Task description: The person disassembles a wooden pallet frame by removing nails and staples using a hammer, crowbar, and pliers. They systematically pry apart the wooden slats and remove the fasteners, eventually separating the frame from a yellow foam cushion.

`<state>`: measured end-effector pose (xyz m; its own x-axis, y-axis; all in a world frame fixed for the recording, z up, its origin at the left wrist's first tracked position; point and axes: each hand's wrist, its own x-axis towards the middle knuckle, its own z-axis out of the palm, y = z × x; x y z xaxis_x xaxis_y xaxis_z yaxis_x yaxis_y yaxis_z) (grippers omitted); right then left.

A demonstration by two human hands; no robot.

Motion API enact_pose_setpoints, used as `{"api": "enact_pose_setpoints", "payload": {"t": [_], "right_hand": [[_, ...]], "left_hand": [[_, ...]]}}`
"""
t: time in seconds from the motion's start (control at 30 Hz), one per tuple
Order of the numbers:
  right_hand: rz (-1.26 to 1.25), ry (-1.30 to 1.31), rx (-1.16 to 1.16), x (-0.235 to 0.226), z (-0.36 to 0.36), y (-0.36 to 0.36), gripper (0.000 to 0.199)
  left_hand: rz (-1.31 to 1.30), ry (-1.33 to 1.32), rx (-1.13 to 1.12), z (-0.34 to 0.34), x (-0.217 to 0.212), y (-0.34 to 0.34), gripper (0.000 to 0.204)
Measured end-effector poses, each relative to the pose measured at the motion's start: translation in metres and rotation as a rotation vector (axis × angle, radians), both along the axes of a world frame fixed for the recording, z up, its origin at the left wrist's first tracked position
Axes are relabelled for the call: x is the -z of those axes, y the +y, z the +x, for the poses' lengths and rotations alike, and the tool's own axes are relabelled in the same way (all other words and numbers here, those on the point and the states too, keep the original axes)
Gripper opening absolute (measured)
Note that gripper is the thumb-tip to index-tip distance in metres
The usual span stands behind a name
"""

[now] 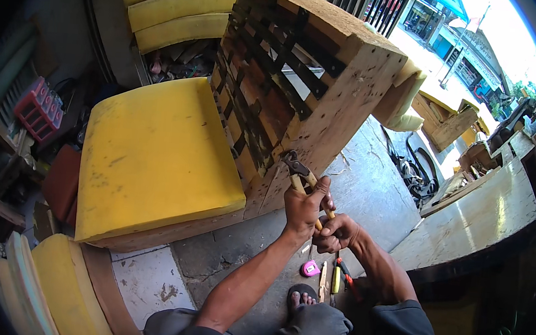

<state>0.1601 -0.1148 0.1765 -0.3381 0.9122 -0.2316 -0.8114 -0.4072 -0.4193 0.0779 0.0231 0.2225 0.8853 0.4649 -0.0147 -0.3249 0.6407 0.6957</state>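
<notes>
A pair of pincers (297, 168) with dark metal jaws and pale yellow handles is in both my hands. My left hand (303, 209) wraps the handles just below the jaws. Lower down, my right hand (336, 233) is closed around the handle ends. The jaws rest at the lower corner of a bare wooden sofa frame (328, 122), near the edge of its backrest; whether they bite on anything is too small to tell. Black webbing straps (271, 51) cross the backrest. Against it, the seat carries a yellow foam cushion (155, 155) with dark smudges.
By my foot lie a pink tape measure (310, 268), a yellow-handled tool (336, 280) and red-and-black-handled pliers (348, 278). A worn pale panel (475, 215) leans at right. More yellow foam (180, 6) is stacked behind; a pink basket (38, 110) stands at left.
</notes>
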Motion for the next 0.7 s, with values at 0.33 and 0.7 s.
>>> {"api": "enact_pose_setpoints", "payload": {"t": [0.33, 0.7], "right_hand": [[-0.262, -0.585, 0.447, -0.083, -0.091, 0.011, 0.037], [-0.305, -0.56, 0.563, -0.12, -0.103, 0.012, 0.031]], "left_hand": [[-0.186, 0.083, 0.253, -0.031, -0.018, 0.032, 0.037], [0.169, 0.124, 0.188, -0.042, -0.018, 0.046, 0.045]]}}
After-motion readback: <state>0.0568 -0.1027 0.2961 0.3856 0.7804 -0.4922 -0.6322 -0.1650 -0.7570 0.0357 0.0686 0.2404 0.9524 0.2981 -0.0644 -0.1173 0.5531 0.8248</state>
